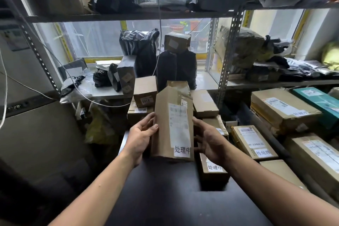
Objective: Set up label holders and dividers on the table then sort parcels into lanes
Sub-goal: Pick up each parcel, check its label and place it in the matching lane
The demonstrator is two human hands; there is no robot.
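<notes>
— Hard to make out?
— Plenty. Small print on the white shipping label [178, 123] of the tall cardboard parcel [172, 124]: blurred, unreadable. Lower edge of that parcel lost in shadow above the dark table [165, 198]. Right side of the parcel covered by fingers. Black bags [139, 49] on the shelf [128, 15] behind: contents hidden. Far right boxes cut off by the frame edge.

— Hands?
— Left hand [141, 137] clasping the parcel's left side, thumb across the front. Right hand [211, 143] curled against the right side, fingers tucked behind. Parcel gripped between both, upright, slightly tilted, raised over the far end of the table, centre of view.

— Readable writing?
— White sticker [182, 150] at the parcel's lower right corner: "处理中". Same words, partly shadowed, on a smaller box [212, 170] just beside the right wrist. On a flat box [253, 141] to the right, a sticker "待处理" and digits, possibly "320", unclear. On a small carton [145, 91] behind the parcel, upside-down digits, seemingly "346". Handwriting on a long box [282, 108] farther right, not legible. Teal box [319, 101] beyond, label too small.

— Left side?
— Grey cabinet [36, 134] with a dim digital readout, digits uncertain.
</notes>
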